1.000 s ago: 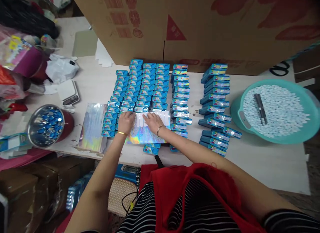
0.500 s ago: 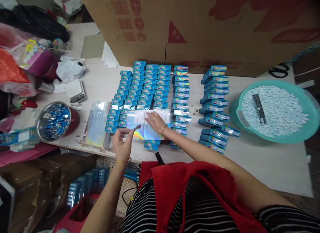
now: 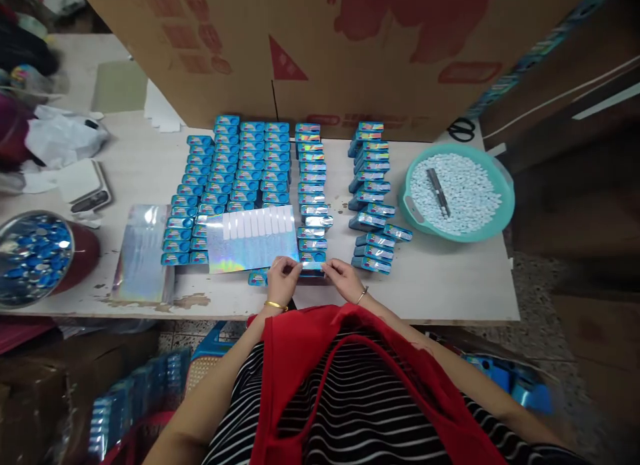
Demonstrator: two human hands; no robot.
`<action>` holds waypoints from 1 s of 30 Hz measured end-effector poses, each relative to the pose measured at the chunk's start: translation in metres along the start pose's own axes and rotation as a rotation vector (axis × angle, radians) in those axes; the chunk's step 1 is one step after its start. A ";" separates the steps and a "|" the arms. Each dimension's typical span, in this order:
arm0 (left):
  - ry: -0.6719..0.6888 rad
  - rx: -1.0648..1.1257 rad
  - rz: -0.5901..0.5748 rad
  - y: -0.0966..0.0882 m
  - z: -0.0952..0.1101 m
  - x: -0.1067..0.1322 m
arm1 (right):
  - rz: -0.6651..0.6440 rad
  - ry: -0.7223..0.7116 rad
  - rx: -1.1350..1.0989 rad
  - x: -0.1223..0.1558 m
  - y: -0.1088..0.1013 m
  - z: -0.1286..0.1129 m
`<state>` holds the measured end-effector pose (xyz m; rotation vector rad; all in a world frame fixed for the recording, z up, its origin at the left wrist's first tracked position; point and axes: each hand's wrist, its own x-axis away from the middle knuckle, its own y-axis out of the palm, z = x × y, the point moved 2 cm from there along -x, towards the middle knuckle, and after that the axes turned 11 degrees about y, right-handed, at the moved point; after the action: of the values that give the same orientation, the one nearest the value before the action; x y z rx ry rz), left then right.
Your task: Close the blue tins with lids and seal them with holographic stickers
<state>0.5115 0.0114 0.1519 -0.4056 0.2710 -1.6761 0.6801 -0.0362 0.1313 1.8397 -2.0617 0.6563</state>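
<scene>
Near the table's front edge my left hand (image 3: 281, 279) and my right hand (image 3: 343, 278) pinch the two ends of one small blue box (image 3: 312, 266). Just beyond them a holographic sticker sheet (image 3: 253, 239) with a row of white strips lies on top of rows of blue boxes (image 3: 235, 166). Two more columns of blue boxes (image 3: 370, 192) run to the right. Another loose blue box (image 3: 257, 278) lies left of my left hand.
A teal basin (image 3: 415, 212) of white tablets with a dark tool in it sits right. A metal bowl (image 3: 30, 255) of blue pieces sits left, beside a second holographic sheet (image 3: 143, 252). A big cardboard box (image 3: 310, 45) walls the back; scissors (image 3: 460, 127) lie by it.
Both hands left the sticker sheet and drew back toward the table's front edge, where they now pinch a small blue box. The camera view shifted right and farther back.
</scene>
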 end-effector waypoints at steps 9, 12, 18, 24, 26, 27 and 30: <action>0.114 -0.541 -0.075 0.029 0.000 -0.013 | 0.172 -0.066 0.306 -0.021 -0.019 0.020; 0.157 -0.618 -0.086 0.035 -0.001 -0.015 | 0.184 -0.088 0.423 -0.027 -0.021 0.021; 0.154 -0.703 -0.119 0.038 -0.003 -0.017 | 0.191 -0.070 0.473 -0.032 -0.019 0.029; 0.050 -0.697 -0.061 0.033 -0.001 -0.022 | 0.198 -0.133 0.434 -0.021 -0.013 0.036; 0.043 -0.717 -0.072 0.035 0.000 -0.019 | 0.150 -0.179 0.471 -0.016 -0.011 0.038; 0.040 -0.730 -0.083 0.036 0.000 -0.017 | 0.135 -0.184 0.502 -0.015 -0.011 0.039; 0.056 -0.729 -0.140 0.034 0.000 -0.017 | 0.162 -0.175 0.645 -0.016 -0.015 0.035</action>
<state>0.5438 0.0235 0.1359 -0.9329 0.9220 -1.6863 0.6999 -0.0417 0.0954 2.1200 -2.3077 1.3806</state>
